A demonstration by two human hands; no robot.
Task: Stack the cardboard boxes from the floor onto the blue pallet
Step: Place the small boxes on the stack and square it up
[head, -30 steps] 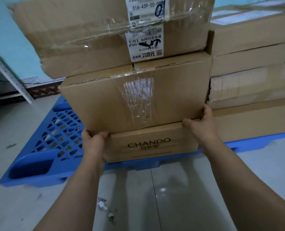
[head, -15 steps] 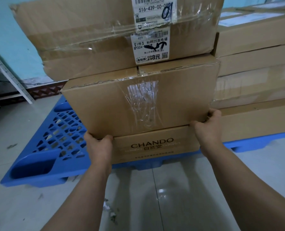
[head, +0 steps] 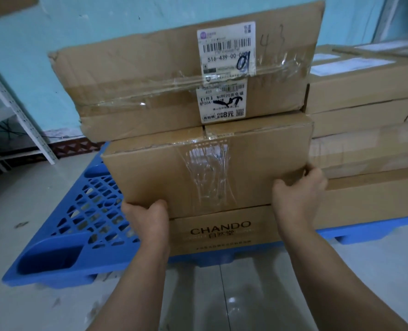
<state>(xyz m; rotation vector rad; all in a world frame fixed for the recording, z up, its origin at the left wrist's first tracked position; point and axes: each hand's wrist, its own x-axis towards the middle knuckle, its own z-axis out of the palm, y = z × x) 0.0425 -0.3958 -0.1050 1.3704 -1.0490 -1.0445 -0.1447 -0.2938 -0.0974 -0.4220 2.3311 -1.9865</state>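
My left hand [head: 148,218] and right hand [head: 298,194] grip the lower corners of a plain brown cardboard box sealed with clear tape [head: 164,173]. It sits on a flat CHANDO-printed carton [head: 222,231] on the blue plastic lattice pallet [head: 62,235], under a wide dented carton with white shipping labels [head: 138,75].

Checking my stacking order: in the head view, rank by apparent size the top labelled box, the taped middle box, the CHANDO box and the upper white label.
Largest to smallest:
top labelled box
taped middle box, close behind; nearer the camera, so unsure
CHANDO box, only its front shows
upper white label
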